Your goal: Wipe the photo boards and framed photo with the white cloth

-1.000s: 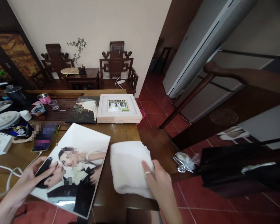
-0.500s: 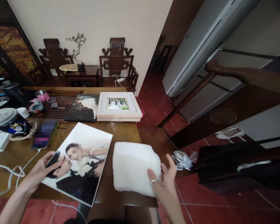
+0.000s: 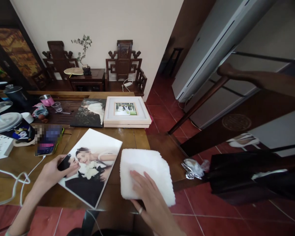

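My left hand (image 3: 56, 170) grips the left edge of a flat wedding photo panel (image 3: 88, 186), thumb on top and the fingers at the edge and out of sight. The panel lies aslant at the table's near edge. Just right of it is a folded, fluffy white cloth (image 3: 147, 157). My right hand (image 3: 149, 196) rests on this cloth with its fingers stretched over the top, while the ringed thumb is at the near edge, its tip partly tucked below.
Behind lie a white photo frame (image 3: 145, 113) and a dark photo panel (image 3: 86, 119). To the left are a phone (image 3: 50, 141), a lidded cup (image 3: 7, 123), a white cable (image 3: 14, 188) and a pink mug (image 3: 46, 100). A wooden chair (image 3: 216, 134) and crumpled plastic (image 3: 193, 167) are at right.
My right hand has moved left from the cloth's right edge onto its top and near edge. The cloth's right side now reaches lower. The photo panel has shifted slightly right.
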Demonstrator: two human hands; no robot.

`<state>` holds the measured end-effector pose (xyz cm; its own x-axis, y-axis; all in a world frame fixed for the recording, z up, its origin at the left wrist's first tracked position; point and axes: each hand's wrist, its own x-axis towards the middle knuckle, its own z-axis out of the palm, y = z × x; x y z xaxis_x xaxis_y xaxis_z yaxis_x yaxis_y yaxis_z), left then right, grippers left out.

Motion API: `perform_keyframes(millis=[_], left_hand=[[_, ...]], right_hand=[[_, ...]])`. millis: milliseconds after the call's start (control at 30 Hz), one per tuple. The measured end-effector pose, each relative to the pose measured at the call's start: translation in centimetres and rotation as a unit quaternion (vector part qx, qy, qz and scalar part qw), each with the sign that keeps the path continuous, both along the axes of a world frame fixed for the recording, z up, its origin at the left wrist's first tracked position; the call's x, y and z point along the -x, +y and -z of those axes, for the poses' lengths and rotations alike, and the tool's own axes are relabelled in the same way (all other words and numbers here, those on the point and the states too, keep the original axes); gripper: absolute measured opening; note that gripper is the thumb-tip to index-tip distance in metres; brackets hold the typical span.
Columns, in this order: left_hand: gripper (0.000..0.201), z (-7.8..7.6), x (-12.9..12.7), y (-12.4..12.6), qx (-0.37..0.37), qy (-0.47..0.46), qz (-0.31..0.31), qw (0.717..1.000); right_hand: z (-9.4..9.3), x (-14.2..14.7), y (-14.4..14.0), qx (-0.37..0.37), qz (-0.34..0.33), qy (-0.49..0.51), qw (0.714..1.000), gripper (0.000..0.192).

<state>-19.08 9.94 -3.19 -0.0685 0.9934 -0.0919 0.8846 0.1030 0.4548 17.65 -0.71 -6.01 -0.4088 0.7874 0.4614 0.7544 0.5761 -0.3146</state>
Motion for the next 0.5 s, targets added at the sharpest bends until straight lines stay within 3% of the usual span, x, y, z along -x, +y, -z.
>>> perform_keyframes(millis=[167,367,500], left_hand=[[0.078,-0.4,-1.6,0.1,-0.012,0.051,0.014,0.999],[0.080,-0.8,-1.8,1.3,-0.010,0.019,0.058,0.998],[0.075,-0.9,-2.0,2.5,-0.023,0.004,0.136,0.990]], right_hand=[[-0.4,-1.1,1.1,-0.008,-0.017,0.039,0.999,0.060],[-1.7,-3.5,1.8,-0.030,0.010,0.190,0.981,0.034],[-2.6,-4.9,2.1,-0.116,0.003,0.254,0.960,0.033]])
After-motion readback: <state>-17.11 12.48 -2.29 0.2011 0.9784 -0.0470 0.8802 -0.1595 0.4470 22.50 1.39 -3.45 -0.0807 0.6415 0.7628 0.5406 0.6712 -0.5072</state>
